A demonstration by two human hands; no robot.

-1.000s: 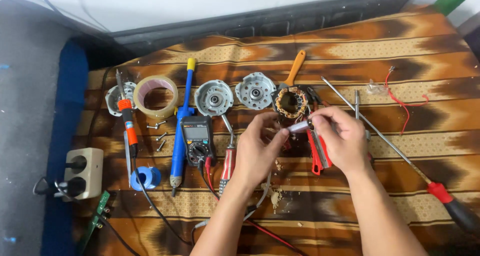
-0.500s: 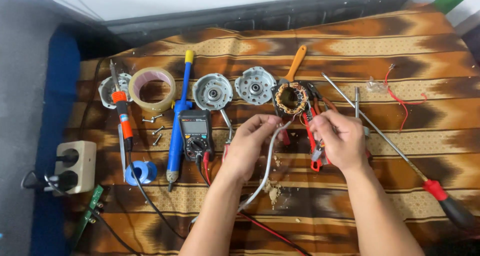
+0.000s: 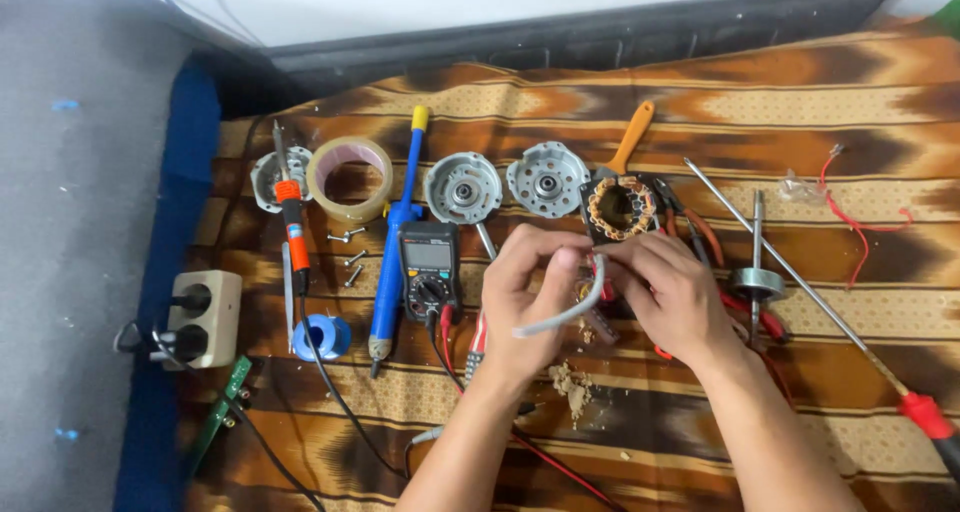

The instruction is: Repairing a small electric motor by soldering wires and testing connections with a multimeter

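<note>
Change noted: half a second ago the two hands were apart, with the grey sleeve hanging in a loose curve between them. They are now drawn together over the middle of the patterned cloth (image 3: 700,122), fingertips almost meeting. The work has moved from handling the sleeve's length to fine work at its upper end.

Left hand (image 3: 530,282): grip closed, thumb and fingers pinching the grey sleeve (image 3: 565,314) near its top. The sleeve runs down and to the left out of that pinch, its free end lying clear of the cloth under the palm.

Right hand (image 3: 668,297): fingers curled shut at the same upper end, where a touch of red shows. Whether it holds the sleeve itself or a wire inside it cannot be told.

Surroundings: the wound copper coil (image 3: 620,207) sits just beyond the fingertips, towards the far edge of the cloth. The black meter (image 3: 428,267) lies just left of the left hand, the blue solder pump (image 3: 395,242) beside it. Red-handled pliers (image 3: 745,307) are partly hidden under the right hand. A small heap of crumbs (image 3: 570,384) lies below the wrists.
</note>
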